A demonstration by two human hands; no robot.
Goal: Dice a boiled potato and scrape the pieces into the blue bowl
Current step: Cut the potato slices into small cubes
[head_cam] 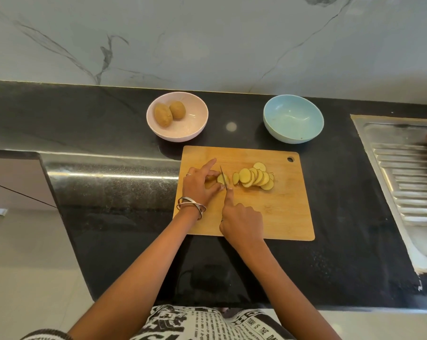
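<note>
Two whole potatoes (169, 114) sit in the pink bowl (197, 119) at the back left of the black table (97, 217). Right of it and nearer, on the wooden cutting board (281, 217), the left hand (199, 186), bangles (191, 207) on its wrist, curls its fingers (211, 174) over the uncut end of the boiled potato (221, 179), index finger lifted. Against that end stands the knife (224, 179), its handle hidden inside the closed right hand (240, 220), whose index finger lies along the blade's back. Further right, round potato slices (255, 177) lie overlapping in a row on the board. Behind the board's right end stands the blue bowl (293, 136), with no potato in it. At the far right lies a steel sink drainboard (404, 173).
</note>
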